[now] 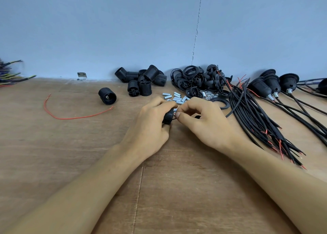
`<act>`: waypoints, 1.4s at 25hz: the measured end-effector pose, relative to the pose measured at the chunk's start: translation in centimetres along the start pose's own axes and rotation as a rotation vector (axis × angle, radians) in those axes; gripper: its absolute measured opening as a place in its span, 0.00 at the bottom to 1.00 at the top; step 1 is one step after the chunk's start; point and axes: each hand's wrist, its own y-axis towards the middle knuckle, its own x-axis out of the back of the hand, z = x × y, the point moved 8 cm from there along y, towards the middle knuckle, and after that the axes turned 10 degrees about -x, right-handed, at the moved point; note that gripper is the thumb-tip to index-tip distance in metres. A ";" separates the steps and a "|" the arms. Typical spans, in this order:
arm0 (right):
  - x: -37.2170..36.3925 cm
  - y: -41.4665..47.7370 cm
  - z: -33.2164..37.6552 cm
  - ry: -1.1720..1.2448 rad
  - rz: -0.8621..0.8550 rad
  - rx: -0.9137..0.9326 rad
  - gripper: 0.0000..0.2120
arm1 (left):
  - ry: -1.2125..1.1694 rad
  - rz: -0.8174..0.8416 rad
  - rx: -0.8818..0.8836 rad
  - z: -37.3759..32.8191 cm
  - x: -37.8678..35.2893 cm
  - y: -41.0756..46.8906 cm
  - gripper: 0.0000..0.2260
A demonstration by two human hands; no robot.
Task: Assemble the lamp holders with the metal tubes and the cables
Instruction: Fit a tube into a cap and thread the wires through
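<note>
Left hand [152,126] curled round a lamp holder [168,117], right hand [203,124] pinching a metal tube [175,110] at its end, forearms converging.

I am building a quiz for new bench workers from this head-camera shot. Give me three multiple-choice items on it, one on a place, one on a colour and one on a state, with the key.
1. Where does the thin loose red wire lie?
A. On the wooden table, left of both hands.
B. Hanging on the wall.
C. Wrapped round a wrist.

2. What colour are the short threaded metal tubes?
A. Black.
B. Silver.
C. Gold.

3. What is the left hand doing?
A. Lying flat on the table.
B. Gripping a black ribbed plastic lamp holder.
C. Pulling the red wire.

Key:
1 A, the wire curves over bare wood left of the hands.
2 B, the tubes gleam silver among the black parts.
3 B, its fingers curl round the holder.
</note>
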 end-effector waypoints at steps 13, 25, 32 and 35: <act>-0.1 0.7 -0.7 -0.025 0.011 0.001 0.05 | -0.032 0.052 0.059 -0.1 -0.4 -0.2 0.20; 1.8 2.2 -4.4 -0.109 0.343 -0.125 0.15 | -0.312 0.046 0.416 2.8 0.5 -1.3 0.19; 1.8 2.0 -3.4 -0.150 0.245 -0.049 0.17 | -0.735 0.013 0.615 3.3 -0.3 -1.6 0.17; 2.3 2.0 -3.1 -0.099 0.220 -0.038 0.19 | -0.806 -0.026 0.615 3.4 -0.4 -1.5 0.12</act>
